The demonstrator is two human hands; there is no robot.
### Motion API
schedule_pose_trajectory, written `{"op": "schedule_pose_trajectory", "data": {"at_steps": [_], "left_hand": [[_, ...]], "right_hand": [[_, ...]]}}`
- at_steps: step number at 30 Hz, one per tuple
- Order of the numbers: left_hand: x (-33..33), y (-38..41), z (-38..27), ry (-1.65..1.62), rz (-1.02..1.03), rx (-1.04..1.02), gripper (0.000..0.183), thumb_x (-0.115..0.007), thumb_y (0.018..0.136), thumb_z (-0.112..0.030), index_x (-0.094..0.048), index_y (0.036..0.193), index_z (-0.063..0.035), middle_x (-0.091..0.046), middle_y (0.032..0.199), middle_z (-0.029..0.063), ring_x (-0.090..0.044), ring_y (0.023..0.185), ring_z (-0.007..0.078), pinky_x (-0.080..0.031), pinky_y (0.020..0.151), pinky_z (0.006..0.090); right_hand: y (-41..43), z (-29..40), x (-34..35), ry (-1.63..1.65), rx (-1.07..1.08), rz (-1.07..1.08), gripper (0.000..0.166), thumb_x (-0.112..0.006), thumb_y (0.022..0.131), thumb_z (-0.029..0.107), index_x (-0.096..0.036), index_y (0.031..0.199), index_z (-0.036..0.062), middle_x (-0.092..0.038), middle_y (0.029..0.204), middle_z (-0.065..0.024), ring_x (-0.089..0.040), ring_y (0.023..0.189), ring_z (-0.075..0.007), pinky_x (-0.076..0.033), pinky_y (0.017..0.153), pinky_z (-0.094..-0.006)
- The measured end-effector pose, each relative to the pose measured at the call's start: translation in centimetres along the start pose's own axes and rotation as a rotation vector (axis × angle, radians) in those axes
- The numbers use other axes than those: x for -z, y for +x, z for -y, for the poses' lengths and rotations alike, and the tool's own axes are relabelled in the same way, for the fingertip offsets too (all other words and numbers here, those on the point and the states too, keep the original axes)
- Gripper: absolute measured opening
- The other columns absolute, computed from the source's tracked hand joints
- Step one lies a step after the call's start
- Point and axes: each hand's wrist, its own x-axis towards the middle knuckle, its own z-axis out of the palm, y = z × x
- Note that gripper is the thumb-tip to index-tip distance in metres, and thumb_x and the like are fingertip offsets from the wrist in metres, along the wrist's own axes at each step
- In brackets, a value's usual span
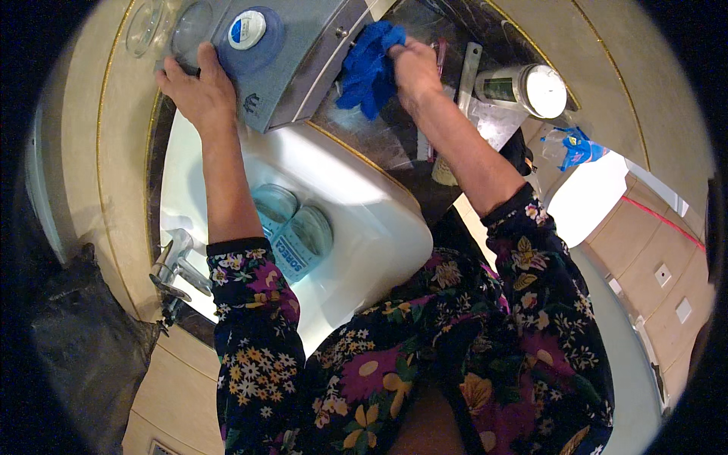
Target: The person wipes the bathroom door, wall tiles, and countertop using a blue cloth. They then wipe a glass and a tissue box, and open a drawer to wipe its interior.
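Note:
With a crumpled blue cloth [372,68] in its fingers, my right hand [418,68] is over the dark marble counter [392,136], beside the front of a grey box with a small knob [284,96]. My left hand [202,85] rests, fingers spread, at the box's left end, next to a clear round dish [192,28]. On top of the box sits a round blue translucent container with a white and blue label [247,30]. Whether the left fingers grip anything cannot be told.
A white bathroom sink [364,227] holds pale blue slippers [301,239]; its metal faucet [179,267] is at the left. Right of the cloth are a white-lidded jar [543,91], a long-handled brush [469,74] and a blue plastic bag [577,149]. A dark bag [85,341] is at lower left.

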Motion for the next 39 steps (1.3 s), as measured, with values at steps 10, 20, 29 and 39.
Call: {"op": "schedule_pose_trajectory", "data": {"at_steps": [10,20,29,39], "left_hand": [[0.1,-0.2,-0.5,-0.033,-0.013,0.030,0.070,-0.054,0.074,-0.045,-0.037,0.115,0.0085,-0.027,0.122,0.0314,-0.033,0.112,0.0431,-0.028,0.094,0.0398],[0.2,-0.4,-0.6,-0.059,-0.017,0.050,0.068,-0.054,0.074,-0.044,-0.037,0.116,0.0072,-0.027,0.123,0.0310,-0.032,0.113,0.0418,-0.026,0.096,0.0384],[-0.2,0.0,0.0,-0.108,-0.027,-0.001,0.069,-0.053,0.075,-0.047,-0.039,0.115,0.0066,-0.027,0.123,0.0321,-0.033,0.112,0.0421,-0.027,0.095,0.0389],[-0.1,-0.3,0.6,-0.010,-0.017,0.026,0.069,-0.053,0.076,-0.045,-0.036,0.117,0.0085,-0.023,0.126,0.0320,-0.032,0.114,0.0422,-0.026,0.096,0.0382]], "right_hand": [[-1.4,-6.8,-2.2,-0.272,0.284,-0.024,0.030,-0.048,0.066,-0.010,-0.055,0.094,-0.0005,-0.059,0.088,-0.0072,-0.054,0.079,-0.0163,-0.045,0.068,-0.0276],[-4.5,-7.7,-0.3,-0.444,0.167,0.302,0.025,-0.048,0.068,-0.009,-0.058,0.090,-0.0009,-0.059,0.083,-0.0042,-0.052,0.077,-0.0116,-0.043,0.071,-0.0251],[-6.6,-4.6,-3.0,-0.414,0.396,0.345,0.018,-0.057,0.062,0.007,-0.052,0.077,-0.0022,-0.056,0.071,-0.0204,-0.056,0.065,-0.0320,-0.045,0.063,-0.0365],[-9.7,1.3,-4.2,-0.387,0.647,0.236,0.012,-0.053,0.067,-0.001,-0.054,0.079,0.0011,-0.055,0.068,-0.0030,-0.048,0.065,-0.0072,-0.043,0.060,-0.0251]]}}
